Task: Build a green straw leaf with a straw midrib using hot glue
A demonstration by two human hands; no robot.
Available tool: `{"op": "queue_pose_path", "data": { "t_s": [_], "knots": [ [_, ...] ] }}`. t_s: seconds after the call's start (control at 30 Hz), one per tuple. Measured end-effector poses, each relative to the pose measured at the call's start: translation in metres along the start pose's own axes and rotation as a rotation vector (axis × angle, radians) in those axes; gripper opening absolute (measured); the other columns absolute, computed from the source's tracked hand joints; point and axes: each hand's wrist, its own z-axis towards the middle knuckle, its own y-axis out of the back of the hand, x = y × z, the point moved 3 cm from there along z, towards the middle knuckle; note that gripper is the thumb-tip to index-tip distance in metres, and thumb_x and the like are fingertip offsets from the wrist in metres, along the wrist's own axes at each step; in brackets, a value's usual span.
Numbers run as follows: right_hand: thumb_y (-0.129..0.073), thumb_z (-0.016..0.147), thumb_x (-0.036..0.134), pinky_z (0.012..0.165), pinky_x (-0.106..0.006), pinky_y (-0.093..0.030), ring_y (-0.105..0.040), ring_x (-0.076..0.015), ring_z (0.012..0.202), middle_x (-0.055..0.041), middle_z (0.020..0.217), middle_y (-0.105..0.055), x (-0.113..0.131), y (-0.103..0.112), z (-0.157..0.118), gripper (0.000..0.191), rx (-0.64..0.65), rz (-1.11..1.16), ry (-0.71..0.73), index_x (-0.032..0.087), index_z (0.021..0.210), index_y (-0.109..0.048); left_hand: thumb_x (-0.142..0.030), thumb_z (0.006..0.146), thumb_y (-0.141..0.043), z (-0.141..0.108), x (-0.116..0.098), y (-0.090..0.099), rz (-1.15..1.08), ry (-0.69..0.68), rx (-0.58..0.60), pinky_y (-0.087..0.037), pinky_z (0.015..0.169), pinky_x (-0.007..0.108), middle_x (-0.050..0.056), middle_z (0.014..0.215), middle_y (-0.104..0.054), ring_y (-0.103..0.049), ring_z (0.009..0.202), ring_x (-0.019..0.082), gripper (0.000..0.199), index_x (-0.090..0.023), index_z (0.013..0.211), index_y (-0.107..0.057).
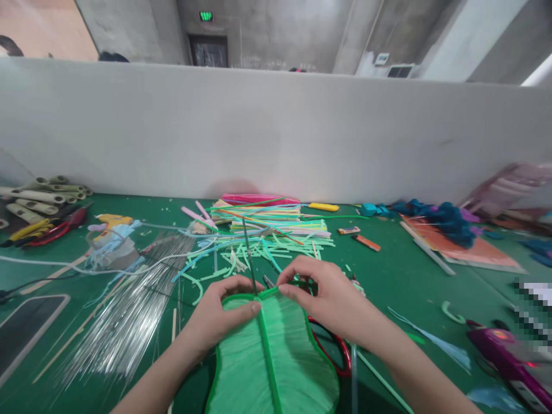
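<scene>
The green leaf-shaped piece (pixel 297 351) is over the counter (pixel 414 287), its top edge pinched by the left hand (pixel 224 307) at the midrib and by the right hand (pixel 321 287) just beside it. Should either pinch slacken, the edging could spring loose. The thin wire (pixel 247 247) rising from the leaf's top might prick a finger; the red handle (pixel 345 359) right of the leaf could snag its rim.
</scene>
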Motion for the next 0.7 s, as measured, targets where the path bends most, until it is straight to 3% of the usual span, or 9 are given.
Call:
{"op": "queue_pose_path", "data": {
  "t_s": [0.17, 0.43, 0.7],
  "knots": [
    [-0.065, 0.087, 0.016, 0.07, -0.028, -0.043, -0.061, -0.015, 0.079, 0.0001, 0.087, -0.069, 0.003, -0.001, 0.0, 0.009, 0.004, -0.032, 0.016, 0.023, 0.084, -0.071, -0.04, 0.07, -0.077, 0.002, 0.0, -0.002, 0.0, 0.011, -0.014, -0.044, 0.095, 0.038, 0.005, 0.097, -0.074, -0.065, 0.097, 0.026, 0.027, -0.022, 0.09, -0.075],
    [-0.067, 0.086, 0.019, 0.072, -0.028, -0.044, -0.063, -0.0158, 0.079, -0.0008, 0.088, -0.07, 0.006, -0.009, 0.005, 0.008, 0.028, -0.037, 0.046, 0.024, 0.086, -0.074, -0.041, 0.068, -0.076, 0.003, -0.002, -0.003, -0.004, 0.062, -0.034, -0.047, 0.082, 0.034, 0.003, 0.076, -0.071, -0.064, 0.081, 0.023, 0.024, -0.019, 0.075, -0.071],
    [-0.062, 0.088, 0.021, 0.072, -0.027, -0.045, -0.066, -0.016, 0.081, 0.002, 0.09, -0.074, -0.012, 0.008, -0.001, 0.011, -0.023, -0.032, 0.014, 0.025, 0.087, -0.073, -0.043, 0.065, -0.079, 0.003, 0.003, 0.004, -0.096, 0.171, -0.034, -0.045, 0.074, 0.03, 0.003, 0.08, -0.072, -0.064, 0.08, 0.021, 0.029, -0.019, 0.081, -0.073]
  ]
}}
